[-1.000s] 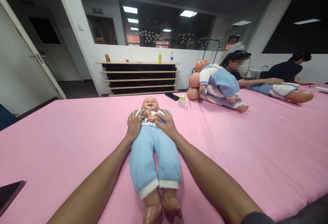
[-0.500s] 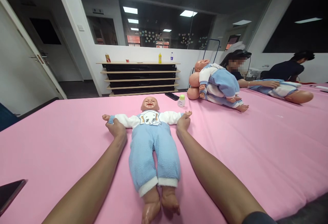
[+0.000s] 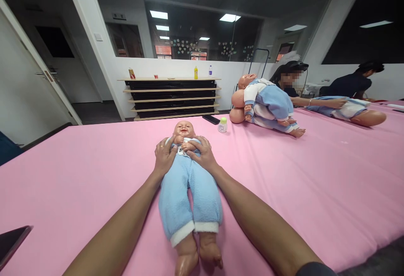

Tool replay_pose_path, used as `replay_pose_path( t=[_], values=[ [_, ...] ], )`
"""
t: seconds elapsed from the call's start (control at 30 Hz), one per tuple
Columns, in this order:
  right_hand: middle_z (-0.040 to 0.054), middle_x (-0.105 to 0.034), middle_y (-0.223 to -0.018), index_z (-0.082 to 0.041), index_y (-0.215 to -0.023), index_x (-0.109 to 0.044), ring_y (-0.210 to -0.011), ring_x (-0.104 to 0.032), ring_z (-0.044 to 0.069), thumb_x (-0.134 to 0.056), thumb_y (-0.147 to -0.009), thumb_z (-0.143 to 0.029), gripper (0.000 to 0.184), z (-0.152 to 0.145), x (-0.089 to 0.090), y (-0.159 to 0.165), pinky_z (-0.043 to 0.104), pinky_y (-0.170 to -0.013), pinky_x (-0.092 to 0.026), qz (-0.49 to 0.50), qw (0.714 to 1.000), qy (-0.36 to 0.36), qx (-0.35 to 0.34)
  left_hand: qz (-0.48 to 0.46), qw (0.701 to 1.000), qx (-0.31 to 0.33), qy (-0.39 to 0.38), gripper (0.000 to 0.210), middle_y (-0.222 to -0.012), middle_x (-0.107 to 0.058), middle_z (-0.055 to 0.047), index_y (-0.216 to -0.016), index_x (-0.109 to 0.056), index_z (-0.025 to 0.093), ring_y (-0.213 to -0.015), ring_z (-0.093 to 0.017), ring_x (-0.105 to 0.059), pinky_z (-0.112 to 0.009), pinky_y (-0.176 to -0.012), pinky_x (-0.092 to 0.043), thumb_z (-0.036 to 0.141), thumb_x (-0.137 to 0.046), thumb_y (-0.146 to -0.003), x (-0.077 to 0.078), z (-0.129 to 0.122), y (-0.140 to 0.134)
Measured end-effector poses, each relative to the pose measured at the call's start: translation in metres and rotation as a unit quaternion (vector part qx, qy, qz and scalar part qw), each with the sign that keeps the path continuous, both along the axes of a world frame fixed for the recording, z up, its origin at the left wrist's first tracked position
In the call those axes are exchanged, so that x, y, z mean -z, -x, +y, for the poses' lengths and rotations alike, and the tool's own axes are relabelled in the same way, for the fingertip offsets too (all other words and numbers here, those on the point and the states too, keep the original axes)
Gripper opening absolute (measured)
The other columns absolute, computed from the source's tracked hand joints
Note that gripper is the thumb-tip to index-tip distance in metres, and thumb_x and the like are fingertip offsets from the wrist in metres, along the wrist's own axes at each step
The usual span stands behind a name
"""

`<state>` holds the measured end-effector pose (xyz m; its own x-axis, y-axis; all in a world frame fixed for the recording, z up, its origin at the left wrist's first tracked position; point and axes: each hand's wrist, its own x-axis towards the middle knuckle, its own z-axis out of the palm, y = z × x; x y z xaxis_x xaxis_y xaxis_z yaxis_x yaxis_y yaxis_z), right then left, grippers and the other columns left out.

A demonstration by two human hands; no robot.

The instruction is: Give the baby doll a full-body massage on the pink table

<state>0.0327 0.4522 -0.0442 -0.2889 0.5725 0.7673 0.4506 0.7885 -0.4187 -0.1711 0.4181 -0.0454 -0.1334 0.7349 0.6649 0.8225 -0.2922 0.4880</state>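
Note:
A baby doll [image 3: 189, 183] in light blue trousers and a white-and-blue top lies on its back, its head away from me and its feet towards me. Both its arms are folded over its chest, covering most of the animal-face bib. My left hand [image 3: 164, 156] is closed round the doll's arm on the left side, a ring on one finger. On the other side, my right hand [image 3: 204, 155] grips the other arm, fingers wrapped over the sleeve. The doll's small hands meet just below its chin.
Pink cloth [image 3: 94, 162] covers the table. Beyond the doll are a black phone [image 3: 211, 119] and a small bottle with a green cap [image 3: 222, 125]. Stacked dolls [image 3: 268, 101] lie at right, beside a co-worker [image 3: 288, 78] touching another doll [image 3: 369, 117]. Another phone [image 3: 12, 242] rests at left.
Both my hands have moved inward, bringing the doll's arms from stretched out sideways to folded across its chest. The doll's body stays in place.

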Motion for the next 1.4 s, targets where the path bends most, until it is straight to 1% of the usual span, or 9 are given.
replay_pose_path(
  t=[0.1, 0.3, 0.43, 0.6, 0.8, 0.93, 1.13, 1.2, 1.4],
  values=[
    [0.0096, -0.061, -0.123, -0.022, -0.120, -0.059, -0.117, -0.055, 0.023, -0.055, -0.089, -0.046, 0.039, 0.004, 0.002, -0.010, 0.040, -0.102, -0.043, 0.159, 0.981, 0.080, 0.071, -0.171, 0.981, -0.082, -0.039, 0.048, -0.128, -0.055, -0.009, -0.135, -0.048, 0.026, -0.118, -0.024, -0.052, -0.041, -0.103, -0.041, 0.040, -0.052, -0.090, 0.003, 0.001, 0.012],
    [0.0272, -0.058, -0.123, -0.004, -0.124, -0.051, -0.116, -0.058, 0.032, -0.026, -0.096, -0.046, 0.056, 0.030, 0.006, -0.044, 0.045, -0.094, -0.046, 0.408, 0.819, 0.247, 0.319, -0.451, 0.853, -0.258, -0.041, 0.044, -0.119, -0.059, -0.017, -0.129, -0.046, 0.011, -0.104, -0.027, -0.060, -0.044, -0.090, -0.048, 0.036, -0.039, -0.094, 0.012, 0.006, 0.048],
    [0.0149, -0.053, -0.137, -0.015, -0.133, -0.047, -0.126, -0.052, 0.022, -0.031, -0.097, -0.045, 0.050, 0.022, 0.000, -0.038, 0.038, -0.105, -0.041, 0.372, 0.876, 0.187, 0.244, -0.375, 0.899, -0.213, -0.076, 0.047, -0.129, -0.055, -0.015, -0.137, -0.042, 0.017, -0.115, -0.026, -0.055, -0.044, -0.100, -0.043, 0.037, -0.040, -0.095, 0.006, 0.002, 0.037],
    [0.0060, -0.045, -0.144, -0.029, -0.132, -0.055, -0.137, -0.038, 0.023, -0.054, -0.090, -0.048, 0.047, 0.004, -0.004, -0.011, 0.045, -0.115, -0.030, 0.056, 0.996, 0.067, -0.004, -0.109, 0.994, -0.017, -0.024, 0.044, -0.138, -0.050, -0.007, -0.139, -0.048, 0.030, -0.129, -0.023, -0.041, -0.044, -0.111, -0.032, 0.041, -0.033, -0.099, -0.004, 0.000, 0.006],
    [0.0034, -0.045, -0.144, -0.033, -0.125, -0.062, -0.138, -0.034, 0.027, -0.063, -0.085, -0.048, 0.043, 0.004, 0.001, -0.002, 0.052, -0.117, -0.021, -0.025, 0.998, 0.047, -0.014, -0.015, 0.999, 0.009, 0.050, 0.044, -0.139, -0.047, -0.006, -0.137, -0.051, 0.036, -0.132, -0.026, -0.037, -0.049, -0.111, -0.029, 0.044, -0.033, -0.098, -0.003, 0.002, -0.003],
    [0.0073, -0.056, -0.132, -0.026, -0.123, -0.062, -0.128, -0.046, 0.023, -0.053, -0.091, -0.050, 0.041, 0.003, 0.003, -0.007, 0.044, -0.112, -0.033, 0.089, 0.993, 0.071, 0.012, -0.140, 0.990, -0.034, -0.010, 0.046, -0.130, -0.055, -0.006, -0.132, -0.054, 0.030, -0.125, -0.025, -0.046, -0.043, -0.109, -0.036, 0.042, -0.057, -0.087, -0.001, 0.000, 0.004],
    [0.0218, -0.063, -0.120, -0.008, -0.125, -0.055, -0.112, -0.061, 0.030, -0.018, -0.095, -0.060, 0.071, 0.026, 0.006, -0.042, 0.042, -0.092, -0.048, 0.402, 0.824, 0.275, 0.288, -0.399, 0.885, -0.237, -0.038, 0.047, -0.115, -0.060, -0.017, -0.129, -0.046, 0.011, -0.100, -0.026, -0.061, -0.044, -0.088, -0.049, 0.042, -0.034, -0.096, 0.011, 0.005, 0.046],
    [0.0240, -0.061, -0.123, -0.005, -0.126, -0.055, -0.116, -0.060, 0.031, -0.015, -0.095, -0.061, 0.075, 0.030, 0.004, -0.048, 0.042, -0.093, -0.048, 0.416, 0.808, 0.283, 0.305, -0.426, 0.867, -0.258, -0.037, 0.047, -0.113, -0.060, -0.019, -0.127, -0.047, 0.009, -0.098, -0.027, -0.062, -0.044, -0.087, -0.050, 0.042, -0.033, -0.097, 0.014, 0.007, 0.052],
    [0.0062, -0.047, -0.144, -0.025, -0.142, -0.044, -0.135, -0.042, 0.018, -0.030, -0.099, -0.051, 0.052, 0.009, -0.004, -0.023, 0.039, -0.112, -0.035, 0.271, 0.948, 0.152, 0.073, -0.278, 0.955, -0.091, -0.042, 0.053, -0.140, -0.047, -0.011, -0.147, -0.033, 0.024, -0.128, -0.023, -0.046, -0.043, -0.109, -0.036, 0.045, -0.032, -0.098, 0.008, 0.005, 0.022]
  ],
)
